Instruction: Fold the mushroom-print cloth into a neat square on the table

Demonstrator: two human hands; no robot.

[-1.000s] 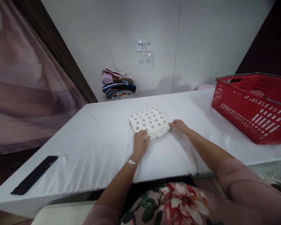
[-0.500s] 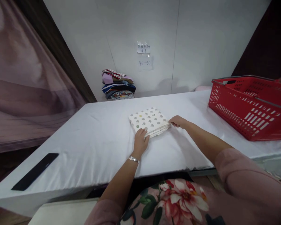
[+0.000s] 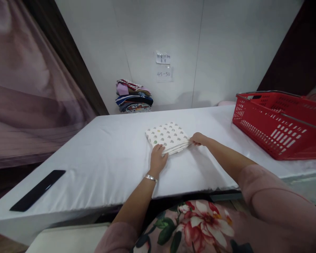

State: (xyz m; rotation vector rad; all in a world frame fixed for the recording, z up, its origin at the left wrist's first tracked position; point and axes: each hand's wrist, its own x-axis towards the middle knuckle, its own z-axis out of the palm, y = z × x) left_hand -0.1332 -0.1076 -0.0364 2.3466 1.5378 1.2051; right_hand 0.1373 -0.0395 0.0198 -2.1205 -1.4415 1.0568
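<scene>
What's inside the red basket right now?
Nothing shows inside the red basket. Its rear wall and some of the near wall's slots are visible, but the near wall hides most of the floor, and the right end is cut off, so I can't tell what lies there.

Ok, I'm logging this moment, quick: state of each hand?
Left hand: touching the folded cloth at its near corner; grip unclear.
Right hand: closed, pinching the cloth's right corner.
</scene>
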